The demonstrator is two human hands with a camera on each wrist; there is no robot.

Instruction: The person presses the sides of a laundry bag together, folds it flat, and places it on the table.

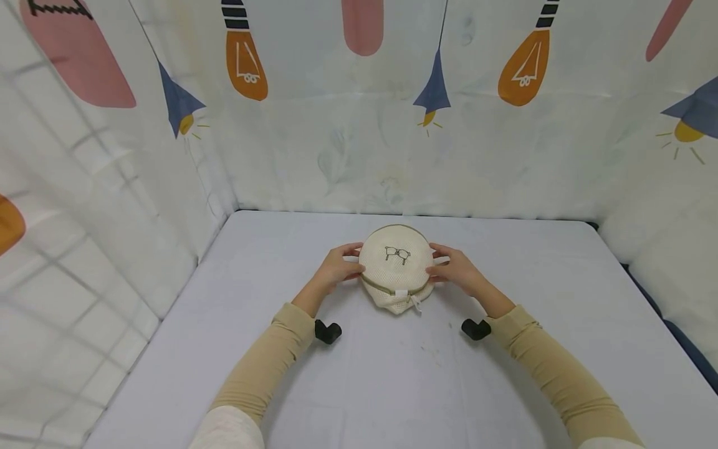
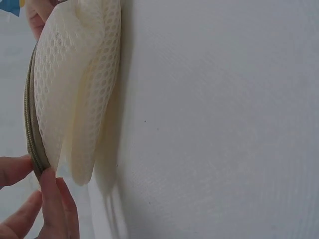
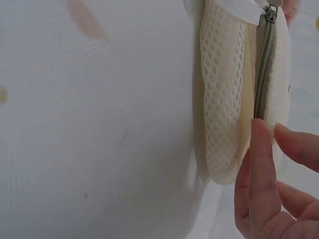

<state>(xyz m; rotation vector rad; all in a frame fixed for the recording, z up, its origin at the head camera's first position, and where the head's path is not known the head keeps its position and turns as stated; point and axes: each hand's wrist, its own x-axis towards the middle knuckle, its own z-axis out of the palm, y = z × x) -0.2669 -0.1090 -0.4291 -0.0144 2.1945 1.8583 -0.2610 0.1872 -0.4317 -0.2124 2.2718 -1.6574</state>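
A round cream mesh bag [image 1: 395, 259] with a glasses drawing on its top sits on the white table, its soft lower part sagging toward the person. The left hand [image 1: 342, 265] pinches its left edge and the right hand [image 1: 451, 268] pinches the right edge. In the left wrist view, thumb and fingers [image 2: 52, 204] hold the rim beside the olive zipper [image 2: 31, 119]. The right wrist view has fingertips [image 3: 261, 134] at the zipper's end, with the thumb on the top side; the zipper pull [image 3: 270, 15] and a white tag [image 3: 241, 10] are above.
The white-covered table [image 1: 392, 386] extends around the bag. A patterned curtain [image 1: 336, 137] hangs behind and along the left. Black wrist-worn pieces [image 1: 328, 332] show at both cuffs. White fabric [image 1: 679, 268] borders the right side.
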